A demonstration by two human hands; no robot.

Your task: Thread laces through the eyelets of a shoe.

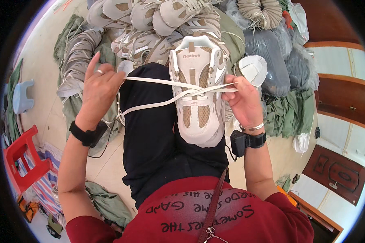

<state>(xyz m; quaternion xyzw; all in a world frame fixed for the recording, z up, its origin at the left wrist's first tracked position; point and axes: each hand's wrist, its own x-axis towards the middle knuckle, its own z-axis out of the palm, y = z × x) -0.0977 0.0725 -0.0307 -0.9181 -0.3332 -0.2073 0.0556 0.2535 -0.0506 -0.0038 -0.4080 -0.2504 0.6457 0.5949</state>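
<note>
A cream and tan sneaker upper [200, 135] rests on my dark-trousered thighs, its toe pointing toward me. Pale flat shoelaces [152, 105] cross over its lower eyelets. My left hand [99, 91], out to the left of the shoe, pinches one lace and holds it stretched taut, with the index finger raised. A second strand runs in a loose curve toward that side, below the hand. Close against the shoe's right side, my right hand [245, 97] grips lace between thumb and fingers, and a short end pokes out there.
Several similar shoe uppers [144, 18] are heaped beyond my knees, with a bundled row [79, 56] at left. Dark plastic-wrapped bundles [267, 60] and green cloth [290, 113] lie at right. A blue stool [23, 96] and a red stool [22, 162] stand at left.
</note>
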